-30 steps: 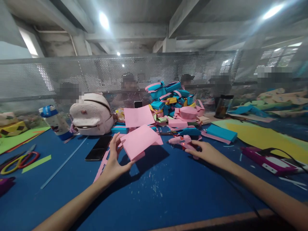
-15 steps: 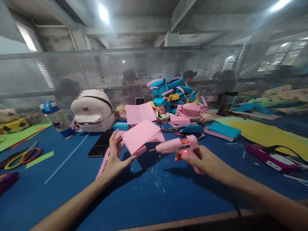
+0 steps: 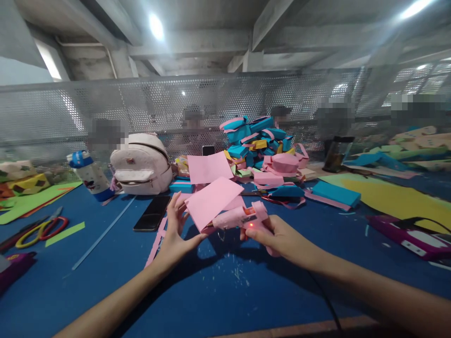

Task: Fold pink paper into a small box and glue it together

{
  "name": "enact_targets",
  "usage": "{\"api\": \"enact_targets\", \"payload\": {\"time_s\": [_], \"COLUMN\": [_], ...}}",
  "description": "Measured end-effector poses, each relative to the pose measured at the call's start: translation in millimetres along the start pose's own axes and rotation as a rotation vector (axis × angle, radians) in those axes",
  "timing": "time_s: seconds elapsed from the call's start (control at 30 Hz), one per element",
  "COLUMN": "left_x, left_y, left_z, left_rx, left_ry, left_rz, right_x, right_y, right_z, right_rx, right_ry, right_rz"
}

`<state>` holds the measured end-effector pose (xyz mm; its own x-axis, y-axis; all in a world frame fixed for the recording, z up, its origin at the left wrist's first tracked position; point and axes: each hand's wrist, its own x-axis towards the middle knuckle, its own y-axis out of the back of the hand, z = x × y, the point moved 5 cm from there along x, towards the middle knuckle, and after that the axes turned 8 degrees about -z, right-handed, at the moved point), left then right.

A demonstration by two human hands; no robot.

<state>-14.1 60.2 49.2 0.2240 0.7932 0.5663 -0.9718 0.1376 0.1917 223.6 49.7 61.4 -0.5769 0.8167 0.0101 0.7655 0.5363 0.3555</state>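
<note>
The right hand is wrapped round the glue gun; its long nose points left, right by the card that the nearer left hand pinches.

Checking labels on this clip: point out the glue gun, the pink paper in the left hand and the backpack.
Glue gun (image 3: 243, 218): head view, on its body, ahead of the handle.
Held pink paper (image 3: 214, 201): head view, on its broad upper face.
Backpack (image 3: 143, 163): head view, on its front.
</note>
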Motion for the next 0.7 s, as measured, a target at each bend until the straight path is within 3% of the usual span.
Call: {"api": "enact_targets", "payload": {"time_s": [0.7], "left_x": [-0.6], "left_y": [-2.0], "left_z": [3.2], "left_rx": [-0.026], "left_ry": [0.025], "left_rz": [-0.067], "right_x": [1.4], "right_y": [-2.8], "right_z": [-6.5], "right_rx": [-0.029], "right_ry": [0.059], "right_rz": [-0.074]}}
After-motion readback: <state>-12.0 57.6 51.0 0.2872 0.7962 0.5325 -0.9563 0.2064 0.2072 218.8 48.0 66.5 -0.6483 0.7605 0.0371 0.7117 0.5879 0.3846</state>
